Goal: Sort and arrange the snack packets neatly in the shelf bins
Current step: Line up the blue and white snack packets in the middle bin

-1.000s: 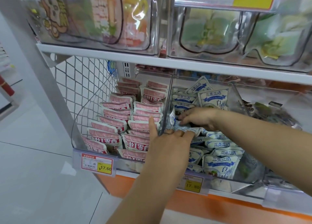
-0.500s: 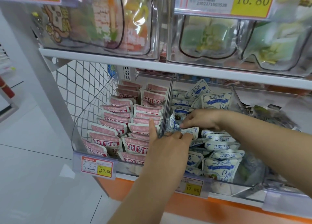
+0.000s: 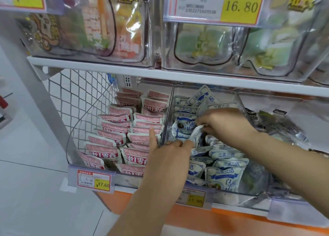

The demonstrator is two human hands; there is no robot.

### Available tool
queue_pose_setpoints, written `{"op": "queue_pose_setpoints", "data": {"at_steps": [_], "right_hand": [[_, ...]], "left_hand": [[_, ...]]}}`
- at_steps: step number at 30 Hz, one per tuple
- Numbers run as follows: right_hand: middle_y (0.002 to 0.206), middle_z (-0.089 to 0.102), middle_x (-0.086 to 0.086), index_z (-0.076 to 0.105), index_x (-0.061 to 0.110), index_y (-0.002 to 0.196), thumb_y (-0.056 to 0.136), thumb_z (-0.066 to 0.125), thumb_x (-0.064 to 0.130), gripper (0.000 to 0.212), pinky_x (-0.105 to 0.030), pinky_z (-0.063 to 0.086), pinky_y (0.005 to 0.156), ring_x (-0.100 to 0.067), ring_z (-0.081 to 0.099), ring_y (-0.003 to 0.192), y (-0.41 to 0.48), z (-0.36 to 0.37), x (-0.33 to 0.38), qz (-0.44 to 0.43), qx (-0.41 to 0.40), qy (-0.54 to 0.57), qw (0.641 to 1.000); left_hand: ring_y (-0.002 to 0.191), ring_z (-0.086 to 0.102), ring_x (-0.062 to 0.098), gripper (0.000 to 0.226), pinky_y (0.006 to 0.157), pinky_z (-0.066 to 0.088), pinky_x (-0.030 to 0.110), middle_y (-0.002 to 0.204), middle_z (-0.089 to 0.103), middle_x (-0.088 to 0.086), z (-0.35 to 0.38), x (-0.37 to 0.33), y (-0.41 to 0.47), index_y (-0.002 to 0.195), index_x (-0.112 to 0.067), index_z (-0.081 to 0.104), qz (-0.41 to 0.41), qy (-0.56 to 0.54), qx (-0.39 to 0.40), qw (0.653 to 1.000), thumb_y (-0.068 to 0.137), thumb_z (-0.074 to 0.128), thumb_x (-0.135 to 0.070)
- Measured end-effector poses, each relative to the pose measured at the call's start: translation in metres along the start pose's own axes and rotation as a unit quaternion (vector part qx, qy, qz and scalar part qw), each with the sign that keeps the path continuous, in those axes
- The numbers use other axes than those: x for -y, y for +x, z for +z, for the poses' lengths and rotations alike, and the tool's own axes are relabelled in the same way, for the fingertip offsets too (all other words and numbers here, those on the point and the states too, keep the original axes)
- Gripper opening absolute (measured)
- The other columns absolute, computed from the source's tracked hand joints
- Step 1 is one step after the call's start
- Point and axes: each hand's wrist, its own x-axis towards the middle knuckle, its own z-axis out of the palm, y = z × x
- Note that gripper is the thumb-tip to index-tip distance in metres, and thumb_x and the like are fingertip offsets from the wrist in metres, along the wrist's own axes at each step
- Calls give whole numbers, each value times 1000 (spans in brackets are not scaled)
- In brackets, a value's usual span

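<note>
Two clear bins stand side by side on the lower shelf. The left bin (image 3: 74, 129) holds several pink snack packets (image 3: 114, 129) stacked in neat rows. The middle bin (image 3: 238, 100) holds several blue-and-white packets (image 3: 224, 175), some lying askew. My right hand (image 3: 226, 125) reaches into the middle bin and pinches a crumpled blue-and-white packet (image 3: 195, 131) by its top. My left hand (image 3: 169, 155) straddles the clear divider (image 3: 168, 114): its thumb points up among the pink packets, its fingers curl onto the blue-and-white packets just below the pinched one.
A third bin (image 3: 284, 125) at the right holds dark-printed packets. The upper shelf (image 3: 160, 74) carries clear bins of colourful and green bags with yellow price tags. A white mesh panel (image 3: 80, 100) closes the left side. Price labels hang on the lower shelf's front rail (image 3: 92, 179).
My right hand has risen a little and lifted the blue-and-white packet's top edge. The camera moved closer to the shelf. My left hand stayed on the divider.
</note>
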Motion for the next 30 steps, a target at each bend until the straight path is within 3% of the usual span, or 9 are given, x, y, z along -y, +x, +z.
{"op": "queue_pose_setpoints", "data": {"at_steps": [4, 8, 12, 16, 19, 21, 26, 28, 30], "right_hand": [[88, 69, 4, 74, 24, 89, 71, 77, 12, 22, -29, 49, 53, -24, 66, 67, -20, -4, -8, 9, -163, 56, 985], [97, 64, 2, 71, 15, 89, 71, 73, -2, 25, -31, 55, 58, -21, 65, 68, -40, -4, -16, 42, -222, 153, 962], [95, 59, 3, 68, 12, 88, 72, 70, -8, 25, -9, 44, 72, -10, 58, 79, -72, -8, -26, 82, -265, 247, 929], [100, 62, 5, 62, 22, 92, 74, 65, -10, 37, -8, 38, 87, -7, 57, 96, -101, -12, -39, 80, -170, 253, 949], [106, 65, 4, 66, 23, 101, 70, 56, -16, 50, -26, 42, 94, -13, 56, 102, -108, -18, -43, 57, -67, 191, 978], [104, 68, 3, 69, 21, 103, 66, 52, -17, 55, -25, 41, 92, -17, 58, 101, -102, -26, -42, 32, -50, 168, 984], [105, 66, 11, 68, 26, 107, 90, 53, 11, 27, -26, 48, 85, -9, 61, 94, -62, -55, -8, 28, -15, 229, 973], [106, 63, 15, 65, 26, 114, 95, 50, 20, 25, -16, 45, 79, -3, 60, 96, -35, -58, 10, 40, 48, 273, 960], [114, 63, 12, 62, 22, 119, 97, 46, 19, 27, -16, 43, 85, -3, 58, 102, -5, -50, 22, 29, 129, 287, 949]], "left_hand": [[102, 57, 18, 57, 112, -12, 55, 108, 61, -6, -1, -1, 0, 132, -26, 38, -4, 1, 3, 1000, 83, 39, 3], [99, 57, 16, 55, 113, -12, 54, 101, 61, -9, -3, -2, -2, 129, -27, 38, -3, 3, 6, 1000, 82, 40, 3], [96, 58, 14, 54, 113, -13, 54, 101, 61, -10, -2, -2, -4, 128, -27, 39, -7, 4, 5, 1000, 83, 40, 3], [89, 59, 13, 49, 113, -10, 54, 96, 61, -11, -2, -3, -6, 124, -27, 42, -8, 14, 3, 1000, 84, 41, 2], [91, 59, 12, 46, 113, -13, 52, 95, 62, -11, -2, -4, -8, 122, -27, 43, -11, 3, -5, 1000, 86, 40, 1], [91, 60, 12, 46, 114, -12, 52, 96, 62, -11, -2, -4, -8, 123, -28, 43, -13, 0, -9, 1000, 87, 40, 0], [93, 59, 12, 44, 114, -11, 52, 96, 62, -11, -2, -3, -8, 122, -28, 44, -14, 3, -10, 1000, 88, 41, -1], [95, 58, 13, 42, 114, -11, 52, 97, 61, -10, -1, -3, -6, 121, -27, 44, -15, 4, -6, 1000, 88, 40, -2], [97, 58, 16, 42, 114, -9, 53, 101, 61, -8, -1, -2, -4, 123, -25, 43, -15, 12, 0, 1000, 88, 39, -3]]}}
